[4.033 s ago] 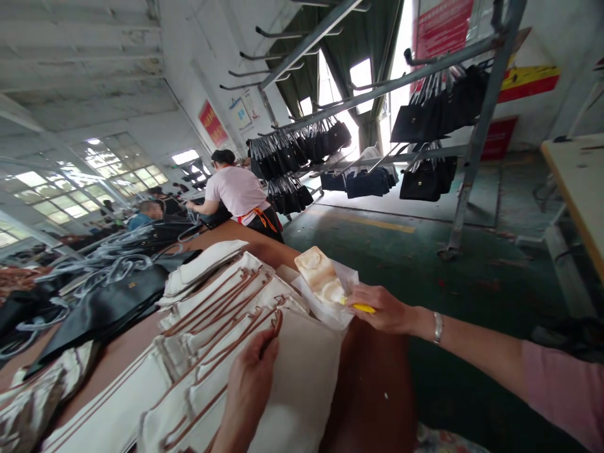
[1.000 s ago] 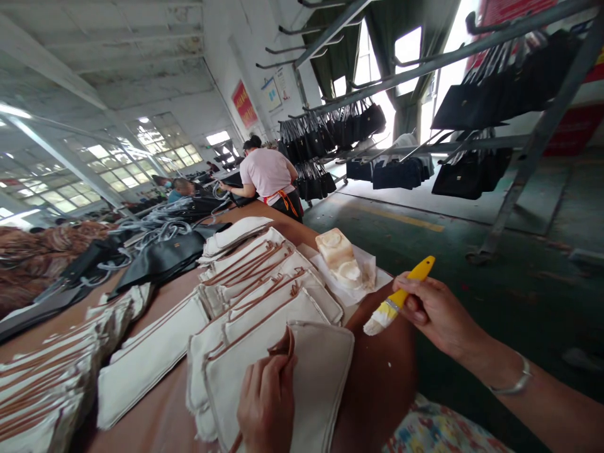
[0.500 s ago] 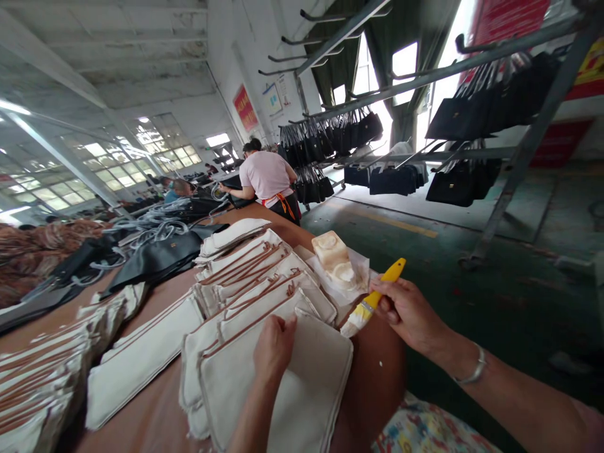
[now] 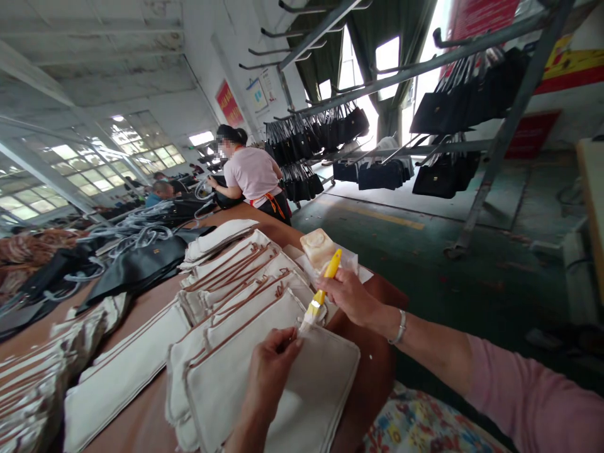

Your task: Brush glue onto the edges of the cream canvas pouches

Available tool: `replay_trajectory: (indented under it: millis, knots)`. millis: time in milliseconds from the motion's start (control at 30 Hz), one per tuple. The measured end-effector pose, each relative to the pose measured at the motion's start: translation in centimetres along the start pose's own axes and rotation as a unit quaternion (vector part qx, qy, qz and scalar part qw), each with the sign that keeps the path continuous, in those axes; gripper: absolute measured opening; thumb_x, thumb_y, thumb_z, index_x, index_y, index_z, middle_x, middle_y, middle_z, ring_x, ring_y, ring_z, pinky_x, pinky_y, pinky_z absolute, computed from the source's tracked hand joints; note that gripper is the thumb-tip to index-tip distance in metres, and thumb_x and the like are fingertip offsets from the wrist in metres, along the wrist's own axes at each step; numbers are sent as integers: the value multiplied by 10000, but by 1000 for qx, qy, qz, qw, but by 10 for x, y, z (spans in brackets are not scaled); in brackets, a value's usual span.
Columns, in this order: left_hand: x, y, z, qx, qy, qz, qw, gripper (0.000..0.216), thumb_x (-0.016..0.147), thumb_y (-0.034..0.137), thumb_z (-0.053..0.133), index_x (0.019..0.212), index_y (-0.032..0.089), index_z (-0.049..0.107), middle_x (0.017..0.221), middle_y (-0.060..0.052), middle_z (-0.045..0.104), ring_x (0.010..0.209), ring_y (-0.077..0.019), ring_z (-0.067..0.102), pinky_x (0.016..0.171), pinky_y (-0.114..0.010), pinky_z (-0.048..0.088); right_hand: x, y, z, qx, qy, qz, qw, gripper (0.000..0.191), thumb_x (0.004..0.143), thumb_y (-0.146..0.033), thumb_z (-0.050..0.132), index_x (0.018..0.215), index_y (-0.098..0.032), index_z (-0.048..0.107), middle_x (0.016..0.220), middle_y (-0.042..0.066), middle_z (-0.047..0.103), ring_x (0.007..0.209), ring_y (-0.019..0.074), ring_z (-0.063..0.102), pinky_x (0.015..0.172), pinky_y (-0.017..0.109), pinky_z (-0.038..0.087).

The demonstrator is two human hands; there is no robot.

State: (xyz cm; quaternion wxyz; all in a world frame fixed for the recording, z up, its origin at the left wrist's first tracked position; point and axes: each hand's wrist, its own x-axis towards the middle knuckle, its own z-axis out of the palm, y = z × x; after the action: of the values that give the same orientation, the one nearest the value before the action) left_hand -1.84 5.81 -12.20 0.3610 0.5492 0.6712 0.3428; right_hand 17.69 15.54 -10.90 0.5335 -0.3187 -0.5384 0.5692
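Observation:
My right hand (image 4: 349, 299) holds a yellow-handled paintbrush (image 4: 333, 262), its bristles pointing down at the fabric and coated in white paste. My left hand (image 4: 268, 371) is closed at the upper edge of the top off-white fabric pouch (image 4: 221, 377), thumb and fingers pinched together beside the bristles. The brush tip is right at those fingers, on or just above the cloth. Under this piece lie several more pouches with brown zipper edges (image 4: 257, 308), overlapped like shingles. Beyond the brush is a whitish plastic container (image 4: 315, 246), partly hidden by my right hand.
More off-white pieces (image 4: 33, 384) lie stacked at the left of the brown table (image 4: 141, 402). Black bags (image 4: 136, 264) with grey-wrapped handles are heaped behind them. A person in a pink shirt (image 4: 252, 170) leans on the far end. A metal rack (image 4: 500, 145) hung with black bags stands right.
My right hand has moved left and brought the brush from beside the pouch to its upper edge by my left hand. The view has shifted right; the far person's head has turned.

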Motion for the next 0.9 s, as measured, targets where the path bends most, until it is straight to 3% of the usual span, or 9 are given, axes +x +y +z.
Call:
replay_trajectory:
  millis: [167,433,600,733,833,900]
  knots:
    - [-6,8,7,-2,-11,36,999,313,759,492,662,750,183,710,750,4,534,688,-140,538,586,-220,413,4,-9,-1,-125,26,-85,988,308,876,-374,571,657,-160,537,573,-12,483,557,126,427,526,248,343]
    - [-16,13,19,32,39,51,997,296,773,478,666,825,193,728,718,0,582,658,-149,555,587,-239,434,-14,-20,-9,-177,-11,-111,978,291,896,-377,565,693,-168,553,625,8,539,589,147,476,549,254,370]
    - [-35,18,30,97,93,169,976,176,857,385,620,850,223,688,797,-13,608,714,-150,592,632,-246,473,-2,-17,-21,-153,64,-108,980,361,869,-397,598,602,-182,484,560,-12,466,543,132,415,522,255,345]
    - [-42,18,35,155,124,260,945,90,883,303,604,880,232,660,803,-12,589,708,-140,585,628,-239,477,-4,-19,-20,-109,-16,-45,993,328,861,-386,586,626,-173,502,552,-22,451,524,119,396,491,242,318]
    - [-41,17,34,179,141,269,936,76,881,277,602,842,225,640,778,-3,574,682,-134,580,608,-232,470,-12,-29,-20,-88,-103,-2,991,300,850,-365,583,637,-163,521,559,-24,444,526,108,372,490,233,299]
    - [-41,17,34,189,139,264,935,87,879,273,603,814,221,631,767,1,569,671,-132,579,604,-230,464,-15,-40,-23,-73,-125,4,989,275,846,-344,577,646,-158,540,554,-25,439,523,106,366,490,231,293]
